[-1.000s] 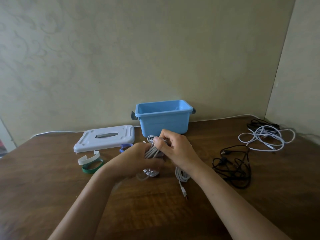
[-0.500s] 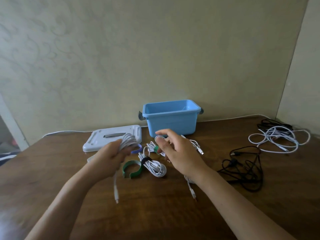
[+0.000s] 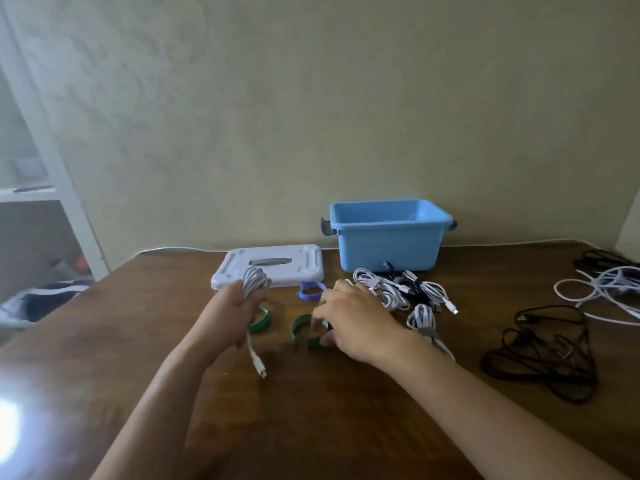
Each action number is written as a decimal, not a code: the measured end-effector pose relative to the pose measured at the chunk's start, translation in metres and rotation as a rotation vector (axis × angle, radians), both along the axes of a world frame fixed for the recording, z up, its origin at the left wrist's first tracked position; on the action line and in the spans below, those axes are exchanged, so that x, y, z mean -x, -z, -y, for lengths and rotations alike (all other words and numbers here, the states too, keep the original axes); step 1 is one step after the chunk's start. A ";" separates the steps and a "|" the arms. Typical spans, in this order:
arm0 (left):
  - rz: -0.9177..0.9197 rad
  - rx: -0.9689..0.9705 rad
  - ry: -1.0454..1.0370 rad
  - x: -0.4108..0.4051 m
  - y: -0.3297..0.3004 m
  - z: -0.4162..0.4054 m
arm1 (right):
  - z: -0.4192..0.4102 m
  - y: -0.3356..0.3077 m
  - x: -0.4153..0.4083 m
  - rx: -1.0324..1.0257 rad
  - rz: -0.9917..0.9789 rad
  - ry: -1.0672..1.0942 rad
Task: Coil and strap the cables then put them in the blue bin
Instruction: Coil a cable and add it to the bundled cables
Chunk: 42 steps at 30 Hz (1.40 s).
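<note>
One white cable was coiled and gripped in the left hand, whose fingers were curled tight around the bundle, its plug end hanging loose below the fist toward the wooden table. That coil had no strap on it yet. The right hand reached down with its fingertips on an open green strap lying on the table just inside the left fist; whether the fingers had pinched it or only touched it could not be told, as the hand hid the contact. Three loose straps could be counted: that green one, a second green strap partly hidden right beneath the left fingers, and a purple strap just beyond the right fingertips. Past the right knuckles lay a cluster of coiled white cables, seemingly already bundled; roughly four, though they overlapped too much for a sure count. Farther out on the right hand's side, well apart from the fingers, sat one tangle of black cable and one loose heap of white cable, neither coiled. One blue bin stood open beyond the fingers against the wall, and nothing could be seen inside it. One white lid lay flat just beyond the left fingers. As a judgement, the task was partway done: several cables coiled, one awaiting its strap, two heaps untouched, and nothing yet visible in the bin.
</note>
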<state>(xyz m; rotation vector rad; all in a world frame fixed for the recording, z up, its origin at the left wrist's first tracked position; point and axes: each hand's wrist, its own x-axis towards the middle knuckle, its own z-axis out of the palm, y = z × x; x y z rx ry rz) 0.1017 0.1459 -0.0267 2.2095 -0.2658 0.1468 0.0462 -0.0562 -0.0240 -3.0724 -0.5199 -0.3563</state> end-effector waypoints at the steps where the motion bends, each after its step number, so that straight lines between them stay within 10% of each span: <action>1: -0.010 0.008 -0.004 0.001 0.000 0.000 | -0.002 0.001 -0.003 0.053 -0.003 0.008; 5: -0.037 0.038 0.043 0.003 0.000 0.002 | -0.002 0.006 -0.010 -0.006 -0.012 0.020; 15: -0.057 0.132 0.238 0.021 -0.006 0.032 | 0.019 -0.010 0.018 -1.032 -0.126 -0.049; 23: 0.054 0.061 0.436 0.040 -0.025 0.122 | 0.059 -0.012 0.044 -1.474 -0.001 0.040; 33: 0.162 -0.130 0.546 0.051 -0.023 0.155 | 0.086 -0.008 0.049 -1.597 0.052 0.116; 39: -0.422 0.487 0.486 0.045 -0.024 0.154 | 0.082 -0.003 0.047 -1.625 -0.013 0.114; 42: -0.349 0.528 0.509 0.052 -0.019 0.150 | 0.079 -0.002 0.048 -1.617 -0.035 0.105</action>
